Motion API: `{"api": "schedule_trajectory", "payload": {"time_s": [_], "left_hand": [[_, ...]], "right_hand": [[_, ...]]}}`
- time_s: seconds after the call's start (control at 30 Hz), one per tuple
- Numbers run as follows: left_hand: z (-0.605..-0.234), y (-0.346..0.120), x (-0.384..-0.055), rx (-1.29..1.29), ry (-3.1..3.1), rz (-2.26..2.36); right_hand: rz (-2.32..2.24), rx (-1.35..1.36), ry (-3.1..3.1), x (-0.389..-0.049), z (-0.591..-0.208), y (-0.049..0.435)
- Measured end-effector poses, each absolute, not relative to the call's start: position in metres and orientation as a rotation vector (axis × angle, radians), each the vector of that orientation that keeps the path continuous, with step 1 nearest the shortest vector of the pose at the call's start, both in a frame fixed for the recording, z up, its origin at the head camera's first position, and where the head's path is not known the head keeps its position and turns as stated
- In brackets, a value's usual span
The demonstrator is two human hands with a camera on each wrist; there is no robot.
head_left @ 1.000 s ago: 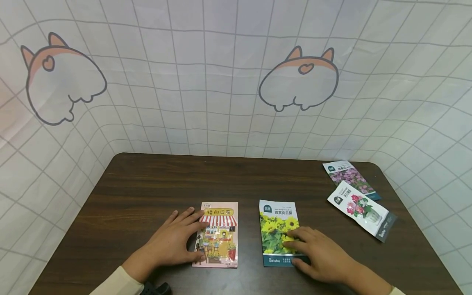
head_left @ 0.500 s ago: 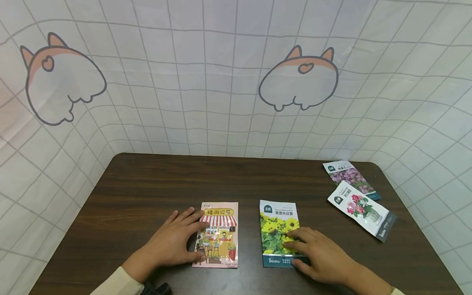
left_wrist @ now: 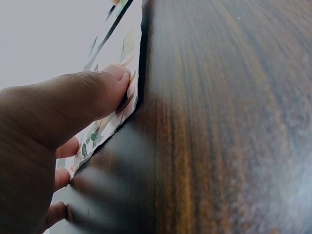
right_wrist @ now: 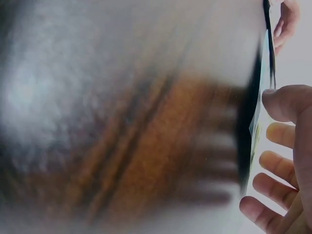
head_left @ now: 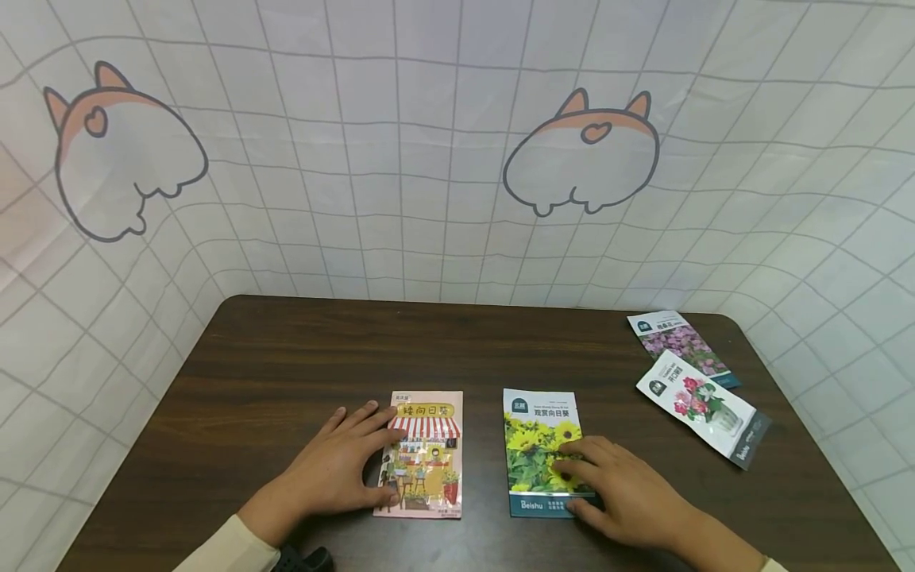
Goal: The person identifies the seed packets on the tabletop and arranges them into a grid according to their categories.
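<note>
A pink seed packet [head_left: 426, 469] printed with a striped awning and shop scene lies flat near the middle of the table. My left hand [head_left: 329, 469] rests at its left side, fingers spread and thumb on the lower left part; in the left wrist view the thumb [left_wrist: 105, 90] lies on the packet's face near its edge. To the right lies a white and teal seed packet [head_left: 532, 453] with yellow sunflowers. My right hand [head_left: 629, 492] touches its right side with relaxed fingers, covering part of the lower right. The right wrist view shows this packet edge-on beside the fingers [right_wrist: 278, 163].
At the table's far right, a white seed packet with pink flowers [head_left: 704, 405] overlaps another with purple flowers [head_left: 679, 345]. The dark wooden table [head_left: 343, 342] meets a white grid-patterned curtain [head_left: 429, 199] at the back and sides. A black band [head_left: 303, 560] shows by my left wrist.
My right fingertips have shifted very slightly on the sunflower packet. The left hand and all the packets stay in place.
</note>
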State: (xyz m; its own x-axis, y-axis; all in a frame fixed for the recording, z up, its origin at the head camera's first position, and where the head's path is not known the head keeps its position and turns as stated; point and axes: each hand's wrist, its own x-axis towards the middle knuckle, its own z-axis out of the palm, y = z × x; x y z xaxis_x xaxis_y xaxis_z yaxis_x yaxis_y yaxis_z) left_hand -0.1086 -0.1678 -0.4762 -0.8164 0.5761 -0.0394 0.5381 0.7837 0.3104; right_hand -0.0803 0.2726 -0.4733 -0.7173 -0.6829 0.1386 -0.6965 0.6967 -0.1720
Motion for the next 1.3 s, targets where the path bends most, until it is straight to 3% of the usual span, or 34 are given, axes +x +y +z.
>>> {"api": "schedule_trajectory", "payload": {"time_s": [0.4, 1.3], "left_hand": [[-0.475, -0.168, -0.108, 0.887, 2.844, 0.448], [-0.475, -0.168, -0.108, 0.876, 2.827, 0.464]], "right_hand": [[0.329, 0.960, -2.815, -0.095, -0.466, 0.292], [0.329, 0.380, -2.872, -0.127, -0.487, 0.415]]}}
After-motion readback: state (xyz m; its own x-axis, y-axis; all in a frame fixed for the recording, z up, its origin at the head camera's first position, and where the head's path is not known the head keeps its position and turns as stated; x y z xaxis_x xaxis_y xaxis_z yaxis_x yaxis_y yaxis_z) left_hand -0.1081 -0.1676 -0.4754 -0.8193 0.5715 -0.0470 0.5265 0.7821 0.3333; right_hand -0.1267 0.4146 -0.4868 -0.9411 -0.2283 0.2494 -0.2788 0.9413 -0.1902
